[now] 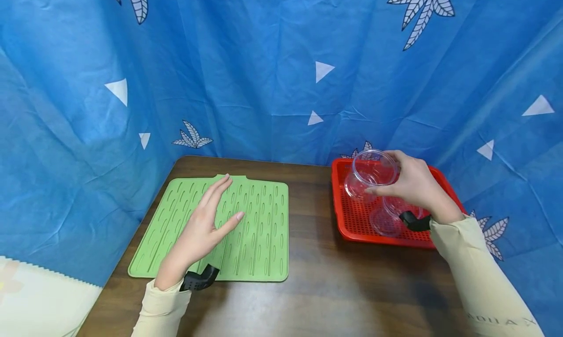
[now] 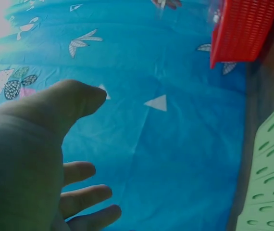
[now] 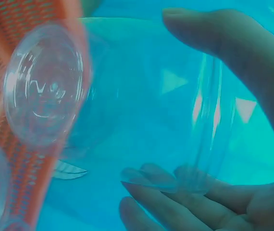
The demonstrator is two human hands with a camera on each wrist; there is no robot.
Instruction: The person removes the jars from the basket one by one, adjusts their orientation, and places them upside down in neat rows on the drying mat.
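My right hand [image 1: 411,183] holds a clear round plastic cup [image 1: 374,168] over the red basket [image 1: 340,220]. In the right wrist view its thumb is on one side of the see-through wall and its fingers are curled at the other. Another clear cup [image 1: 384,223] is inside the basket, partly covered by the right hand and wrist. My left hand [image 1: 200,229] hovers above the green drying mat [image 1: 268,229], holding nothing, its thumb and fingers spread apart. In the left wrist view the mat's ridged surface shows at the right edge.
A dark brown wooden table [image 1: 308,288] carries the mat on the left and the basket on the right. Blue patterned cloth [image 1: 246,83] hangs behind and along both sides. Each wrist wears a small black camera mount [image 1: 200,278].
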